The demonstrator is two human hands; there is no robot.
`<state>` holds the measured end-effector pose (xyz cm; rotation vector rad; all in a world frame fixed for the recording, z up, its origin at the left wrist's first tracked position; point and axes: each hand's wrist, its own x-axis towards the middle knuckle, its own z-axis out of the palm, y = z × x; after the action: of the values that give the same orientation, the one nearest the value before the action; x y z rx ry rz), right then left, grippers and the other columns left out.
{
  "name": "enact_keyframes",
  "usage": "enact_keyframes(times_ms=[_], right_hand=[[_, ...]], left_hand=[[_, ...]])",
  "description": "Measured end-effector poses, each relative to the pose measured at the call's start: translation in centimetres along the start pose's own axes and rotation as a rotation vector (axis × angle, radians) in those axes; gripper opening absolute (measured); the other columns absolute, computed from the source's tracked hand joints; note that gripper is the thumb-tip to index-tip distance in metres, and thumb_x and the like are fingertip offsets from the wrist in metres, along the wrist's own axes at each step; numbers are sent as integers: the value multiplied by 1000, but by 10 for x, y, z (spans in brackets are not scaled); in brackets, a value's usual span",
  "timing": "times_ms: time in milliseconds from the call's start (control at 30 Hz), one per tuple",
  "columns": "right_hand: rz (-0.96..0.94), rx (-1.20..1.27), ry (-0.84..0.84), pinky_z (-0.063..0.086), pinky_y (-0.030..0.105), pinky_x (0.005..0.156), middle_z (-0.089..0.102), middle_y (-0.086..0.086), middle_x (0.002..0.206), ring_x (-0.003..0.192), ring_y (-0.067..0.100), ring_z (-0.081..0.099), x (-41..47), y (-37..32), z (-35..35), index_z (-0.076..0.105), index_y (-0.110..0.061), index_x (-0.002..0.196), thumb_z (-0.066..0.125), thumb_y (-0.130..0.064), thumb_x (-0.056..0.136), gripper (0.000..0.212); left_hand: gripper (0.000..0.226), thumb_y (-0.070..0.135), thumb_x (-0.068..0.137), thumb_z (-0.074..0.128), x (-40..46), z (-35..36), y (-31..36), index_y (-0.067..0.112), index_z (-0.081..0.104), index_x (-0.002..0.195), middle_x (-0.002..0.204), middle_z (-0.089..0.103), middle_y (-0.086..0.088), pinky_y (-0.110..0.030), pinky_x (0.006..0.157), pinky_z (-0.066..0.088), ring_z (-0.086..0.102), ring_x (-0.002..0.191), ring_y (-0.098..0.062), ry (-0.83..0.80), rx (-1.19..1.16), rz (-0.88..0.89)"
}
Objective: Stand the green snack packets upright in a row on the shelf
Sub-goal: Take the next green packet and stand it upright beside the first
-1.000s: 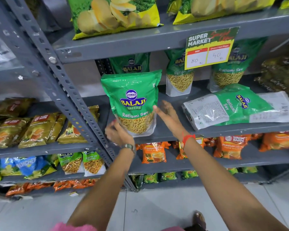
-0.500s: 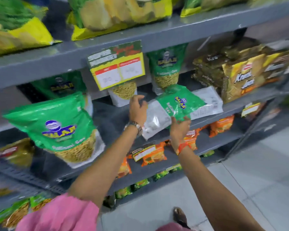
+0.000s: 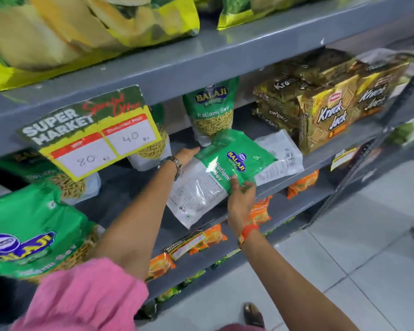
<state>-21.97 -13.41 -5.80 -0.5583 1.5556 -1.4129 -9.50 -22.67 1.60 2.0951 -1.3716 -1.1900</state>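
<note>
A green and white Balaji Ratlami Sev packet (image 3: 227, 168) lies tilted on the grey shelf (image 3: 320, 158), its back side up. My right hand (image 3: 240, 199) pinches its near green edge. My left hand (image 3: 185, 156) grips its far left edge from behind. A second flat packet (image 3: 280, 154) lies under it to the right. One green packet (image 3: 212, 113) stands upright at the back. Another upright packet (image 3: 29, 232) stands at the near left. Two more (image 3: 153, 149) (image 3: 67, 185) stand partly hidden behind the price sign.
A yellow and green price sign (image 3: 91, 137) hangs from the upper shelf edge. Brown Krack Jack biscuit packs (image 3: 330, 108) fill the shelf's right end. Orange packets (image 3: 261, 209) line the shelf below. Yellow chip bags (image 3: 93, 27) lie on the shelf above.
Both hands left the upright packet at the left and moved right to the lying packet. They now hold it, and its near end has lifted off the shelf.
</note>
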Motion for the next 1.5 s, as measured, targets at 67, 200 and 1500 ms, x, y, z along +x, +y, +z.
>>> enact_keyframes(times_ms=[67,200,1500], right_hand=[[-53,33,21,36,25,59,41,-6,72,68,13,42,-2,-3,1,38,-11,89,53,-34,90,28],[-143,66,2,46,37,70,47,-6,74,76,19,49,-9,-17,7,45,-12,87,56,-27,89,19],[-220,-349,-1132,52,18,44,59,-2,82,57,2,60,-7,-68,72,49,-21,101,70,-14,77,33]], left_hand=[[55,33,95,44,2,-6,-2,-1,37,138,147,38,-18,-32,107,33,40,133,-31,59,-76,-25],[53,22,91,54,-8,-20,-17,-4,39,134,140,46,-17,-35,102,41,46,128,-29,136,-368,-52],[94,40,59,80,-124,6,-58,14,32,134,132,46,-7,-31,99,43,49,118,-19,766,-521,397]])
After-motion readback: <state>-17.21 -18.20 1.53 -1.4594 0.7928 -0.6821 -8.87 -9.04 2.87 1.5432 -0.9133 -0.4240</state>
